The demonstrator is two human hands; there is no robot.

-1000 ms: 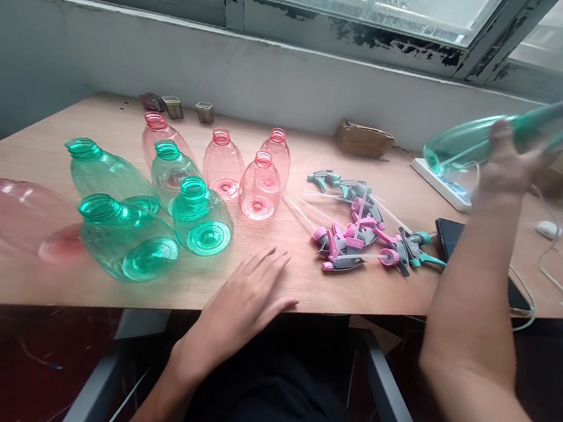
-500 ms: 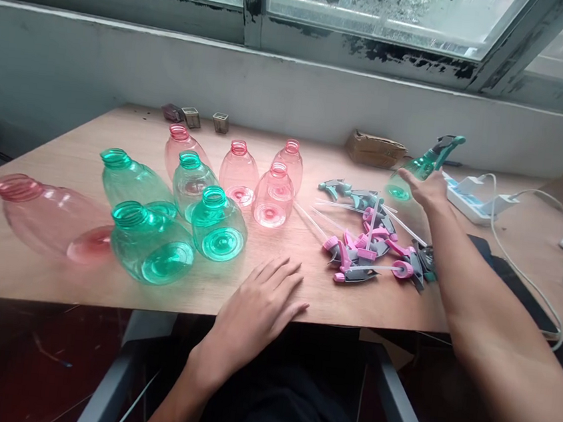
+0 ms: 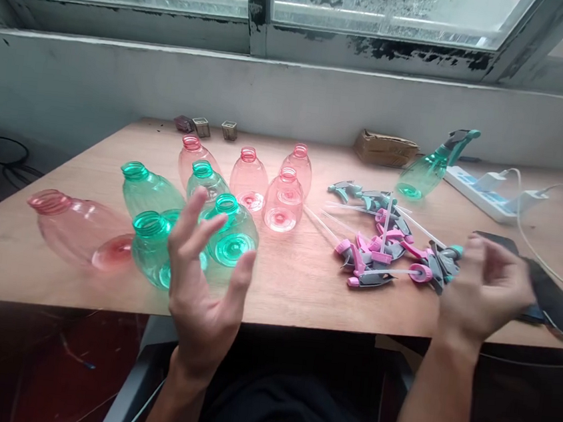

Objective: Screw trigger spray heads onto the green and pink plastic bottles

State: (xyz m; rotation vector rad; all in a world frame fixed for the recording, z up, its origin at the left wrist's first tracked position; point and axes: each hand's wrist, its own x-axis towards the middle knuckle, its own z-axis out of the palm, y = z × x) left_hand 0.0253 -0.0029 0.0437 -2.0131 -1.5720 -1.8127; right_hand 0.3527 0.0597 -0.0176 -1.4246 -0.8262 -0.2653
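Observation:
My left hand (image 3: 207, 297) is raised in front of the green bottles, fingers spread, holding nothing. Behind it stand a green bottle (image 3: 234, 241) and another green bottle (image 3: 150, 257), both partly covered by my fingers. My right hand (image 3: 489, 286) hovers at the right of the sprayer heads, its fingers curled in with nothing visible in them. Pink-and-grey trigger sprayer heads (image 3: 383, 248) with white tubes lie in a heap, with teal ones (image 3: 363, 196) behind. A green spray bottle (image 3: 429, 173) with its head on stands at the back right, out of my hands.
Several pink bottles (image 3: 284, 201) stand mid-table, and a larger-looking pink bottle (image 3: 78, 230) is at the left. A white power strip (image 3: 484, 195) with cables is at the right, near a dark phone (image 3: 561, 301). A cardboard box (image 3: 386, 149) sits by the wall.
My right hand has let go of the green spray bottle and come back toward me. My left hand has lifted off the table, moving left and turning upright. The view has shifted slightly.

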